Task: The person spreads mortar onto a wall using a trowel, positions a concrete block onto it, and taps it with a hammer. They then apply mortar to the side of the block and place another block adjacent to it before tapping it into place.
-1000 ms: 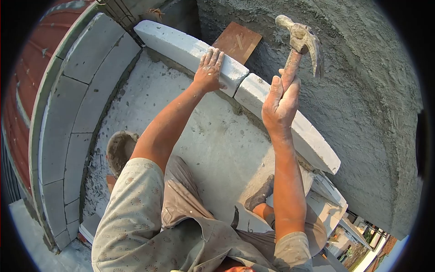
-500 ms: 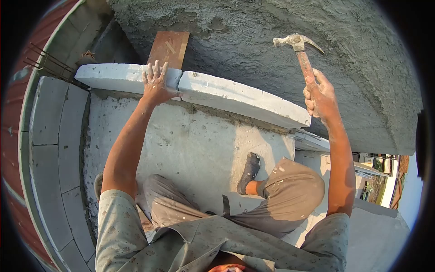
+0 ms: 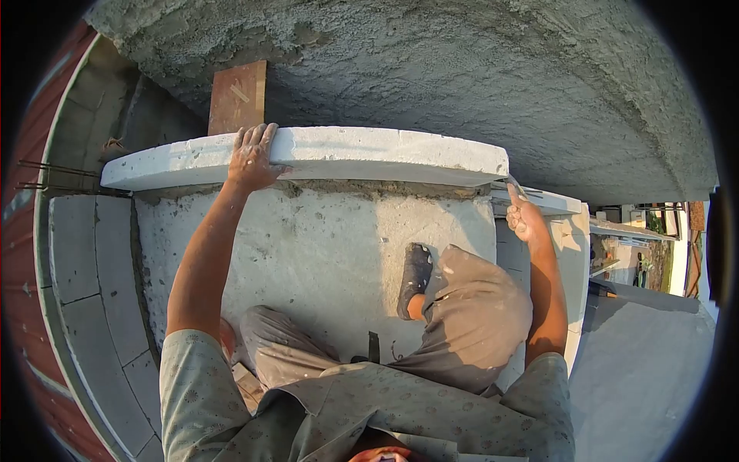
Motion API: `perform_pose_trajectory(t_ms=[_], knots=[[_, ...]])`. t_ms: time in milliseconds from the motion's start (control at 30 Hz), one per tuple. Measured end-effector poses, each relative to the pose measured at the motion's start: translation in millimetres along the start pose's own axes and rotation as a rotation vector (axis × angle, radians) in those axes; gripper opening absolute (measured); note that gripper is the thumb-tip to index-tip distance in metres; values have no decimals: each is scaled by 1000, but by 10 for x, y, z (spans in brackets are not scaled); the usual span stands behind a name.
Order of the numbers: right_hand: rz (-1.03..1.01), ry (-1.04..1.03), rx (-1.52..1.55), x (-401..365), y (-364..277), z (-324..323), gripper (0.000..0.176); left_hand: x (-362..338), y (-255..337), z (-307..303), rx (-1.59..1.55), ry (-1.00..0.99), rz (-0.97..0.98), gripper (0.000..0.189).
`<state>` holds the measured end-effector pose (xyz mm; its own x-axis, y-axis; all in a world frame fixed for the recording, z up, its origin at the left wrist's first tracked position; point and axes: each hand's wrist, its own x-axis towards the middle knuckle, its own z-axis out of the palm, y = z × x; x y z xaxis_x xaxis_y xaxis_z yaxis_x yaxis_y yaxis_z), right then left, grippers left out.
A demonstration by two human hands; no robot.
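Plainly, left hand (image 3: 250, 158) rests on white block (image 3: 369, 150).

No legible text or labels, seemingly, on anything.

Chalky matt white blocks (image 3: 346, 150), rough grey cement render (image 3: 462, 69), smooth brown wooden board (image 3: 237, 96).

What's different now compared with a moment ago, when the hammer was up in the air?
The right hand swung down from overhead to the right end of the white blocks; of the hammer only a sliver of handle shows. The left hand stayed pressed on top of the blocks.
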<state>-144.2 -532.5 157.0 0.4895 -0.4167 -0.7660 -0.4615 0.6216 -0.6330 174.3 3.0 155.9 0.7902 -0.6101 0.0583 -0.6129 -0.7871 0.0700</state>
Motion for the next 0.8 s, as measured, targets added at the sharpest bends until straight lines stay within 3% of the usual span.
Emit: perform_pose_trajectory(t_ms=[100,233,300,367,400,433,600,667,800], knots=[[-155,37,0,-72,-21,-45,21,-5,10,-15,-15,5,4,100],[-337,281,258,249,-246,-628,21,0,-7,4,7,-1,15,101],[-236,388,164,370,-98,-470,21,-27,42,-27,14,-23,-8,101],[-111,12,-108,-184,43,162,20,58,28,-44,24,-21,-8,101],[-77,-44,-43,-118,70,168,27,57,16,-31,24,-18,-10,101],[-125,33,-83,-91,70,142,31,10,17,-3,25,-28,-8,102],[-444,260,-106,-457,-220,379,50,-12,69,-43,-8,-37,-24,106],[-592,245,-293,-1142,-424,862,54,-52,-3,25,-21,22,-6,107],[-1191,37,-791,-1802,-768,1759,60,-106,-48,77,-61,29,-43,107]])
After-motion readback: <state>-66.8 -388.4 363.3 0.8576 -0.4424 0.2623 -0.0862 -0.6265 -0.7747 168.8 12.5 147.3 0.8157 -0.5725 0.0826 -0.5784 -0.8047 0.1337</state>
